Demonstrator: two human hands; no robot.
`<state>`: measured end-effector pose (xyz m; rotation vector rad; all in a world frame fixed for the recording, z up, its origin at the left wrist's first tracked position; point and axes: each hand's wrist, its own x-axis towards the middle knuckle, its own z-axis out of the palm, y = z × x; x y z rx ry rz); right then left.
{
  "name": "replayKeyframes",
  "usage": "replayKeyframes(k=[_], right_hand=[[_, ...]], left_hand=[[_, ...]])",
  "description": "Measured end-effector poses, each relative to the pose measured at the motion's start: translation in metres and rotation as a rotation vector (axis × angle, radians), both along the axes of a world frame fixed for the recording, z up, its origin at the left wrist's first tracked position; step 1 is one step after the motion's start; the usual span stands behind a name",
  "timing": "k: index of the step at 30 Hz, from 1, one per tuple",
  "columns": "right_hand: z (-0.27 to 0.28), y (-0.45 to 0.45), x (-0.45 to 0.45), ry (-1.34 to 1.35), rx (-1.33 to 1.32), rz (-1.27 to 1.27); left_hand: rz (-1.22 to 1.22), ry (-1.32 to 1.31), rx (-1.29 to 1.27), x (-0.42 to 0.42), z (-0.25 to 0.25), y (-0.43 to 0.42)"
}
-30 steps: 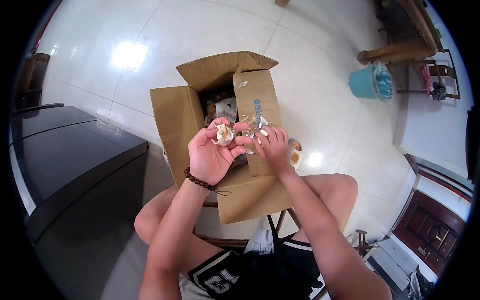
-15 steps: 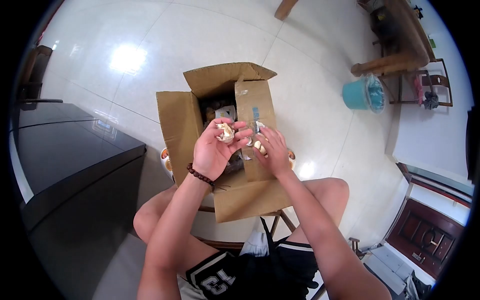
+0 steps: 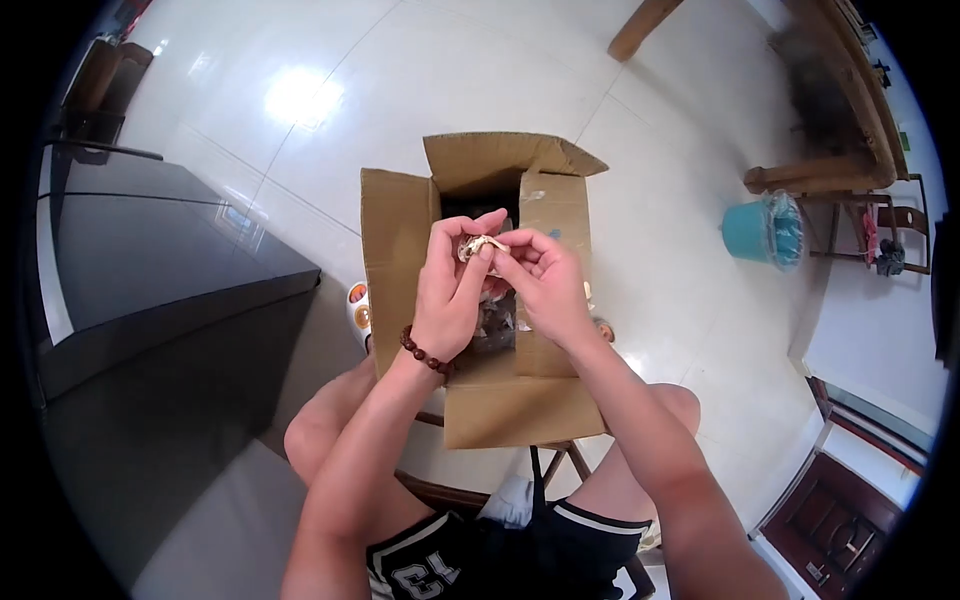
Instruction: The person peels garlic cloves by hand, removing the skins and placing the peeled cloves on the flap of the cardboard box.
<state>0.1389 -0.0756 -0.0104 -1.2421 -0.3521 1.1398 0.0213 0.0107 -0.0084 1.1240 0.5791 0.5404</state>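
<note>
A partly peeled garlic bulb (image 3: 478,246) with papery skin is held over the open cardboard box (image 3: 522,412). My left hand (image 3: 447,285) has its fingers and thumb closed around the bulb from the left. From the right, my right hand (image 3: 548,285) pinches at the bulb's edge, its fingertips touching it. Below the hands, the box's dark inside shows clear plastic (image 3: 494,328) and bits of skin. A pale piece (image 3: 588,294) shows just right of my right hand at the flap's edge; the hand hides much of that flap.
A dark glossy cabinet (image 3: 180,240) stands at my left. On the tiled floor (image 3: 660,190) to the right is a turquoise bin (image 3: 752,232) with a plastic liner, beside wooden furniture legs (image 3: 820,175). The box rests between my knees.
My right hand has left the garlic cloves on the right flap and moved left to the bulb. My left hand has gone from an open palm to gripping the bulb. The view has shifted.
</note>
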Motion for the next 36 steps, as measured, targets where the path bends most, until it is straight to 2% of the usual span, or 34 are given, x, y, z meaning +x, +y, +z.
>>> replayKeyframes(k=[2, 4, 5, 7, 8, 10, 14, 17, 21, 23, 26, 30, 32, 33, 35, 36], right_hand=[[0.001, -0.001, 0.001, -0.048, 0.022, 0.033], [0.003, 0.000, -0.003, -0.249, -0.046, 0.004], [0.000, -0.001, -0.005, -0.243, -0.043, 0.012], [-0.003, -0.004, -0.008, -0.501, -0.004, 0.000], [-0.001, -0.006, -0.009, -0.498, -0.004, 0.006], [0.016, -0.010, -0.013, -0.733, 0.009, 0.073], [0.018, -0.013, -0.026, -0.620, -0.071, 0.154], [0.008, -0.013, -0.040, -0.441, -0.043, -0.004], [0.015, -0.015, -0.032, -0.559, -0.102, 0.027], [0.017, -0.014, -0.028, -0.786, -0.037, 0.080], [0.011, -0.011, -0.033, -0.876, 0.041, 0.029], [0.017, -0.010, -0.038, -0.819, 0.010, 0.026], [0.008, -0.011, -0.037, -0.755, 0.052, -0.015], [0.008, -0.012, -0.036, -0.756, 0.050, -0.018], [0.009, -0.016, -0.030, -0.226, -0.093, 0.099], [0.009, -0.016, -0.027, -0.226, -0.092, 0.100]], left_hand=[[0.101, 0.026, 0.091, -0.002, 0.004, -0.002], [0.003, 0.455, 0.546, -0.014, 0.024, 0.003], [0.106, 0.413, 0.669, -0.016, 0.015, 0.000], [0.112, 0.470, 0.729, -0.025, 0.008, -0.003], [0.112, 0.517, 0.790, -0.029, 0.006, -0.005], [0.124, 0.496, 0.794, -0.033, 0.009, -0.011], [0.098, 0.496, 0.793, -0.031, 0.013, -0.013], [0.025, 0.540, 0.754, -0.032, 0.006, -0.018], [-0.010, 0.535, 0.864, -0.032, 0.008, -0.012], [0.069, 0.464, 0.760, -0.028, 0.007, -0.016], [0.069, 0.464, 0.730, -0.030, 0.001, -0.018], [0.177, 0.398, 0.631, -0.028, 0.002, -0.023], [0.178, 0.378, 0.179, -0.026, -0.001, -0.025], [0.174, 0.376, 0.178, -0.026, -0.004, -0.024], [0.141, 0.112, -0.451, -0.029, -0.010, -0.020], [0.142, 0.112, -0.451, -0.030, -0.009, -0.016]])
